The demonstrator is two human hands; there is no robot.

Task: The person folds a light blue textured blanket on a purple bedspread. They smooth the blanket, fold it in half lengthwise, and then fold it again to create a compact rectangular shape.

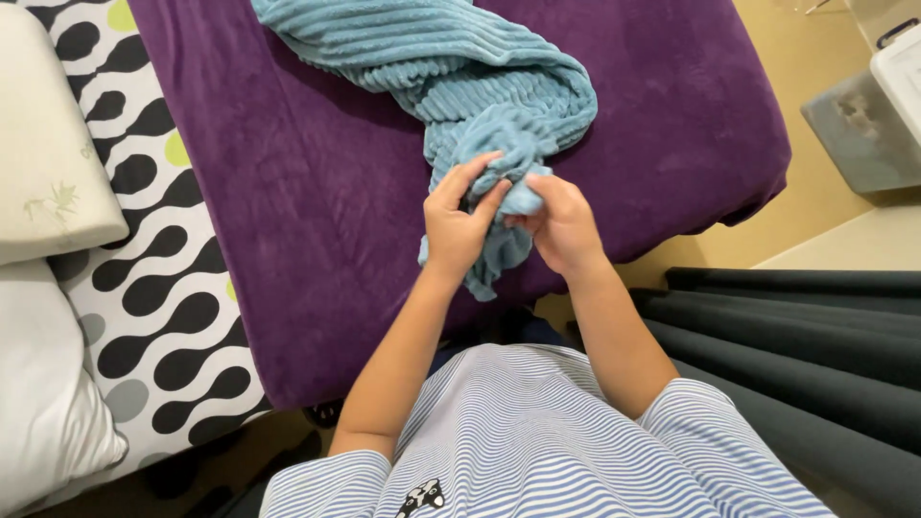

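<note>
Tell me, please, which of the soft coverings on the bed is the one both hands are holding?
The ribbed light-blue blanket: the left hand and right hand bunch its end, while the purple blanket lies flat beneath.

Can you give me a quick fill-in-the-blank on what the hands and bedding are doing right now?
1. Both hands, left hand and right hand, hold the ribbed ____ blanket.
2. The blanket lies on a ____ bedspread.
3. The patterned sheet is black and ____.

Missing words: blue; purple; white
</note>
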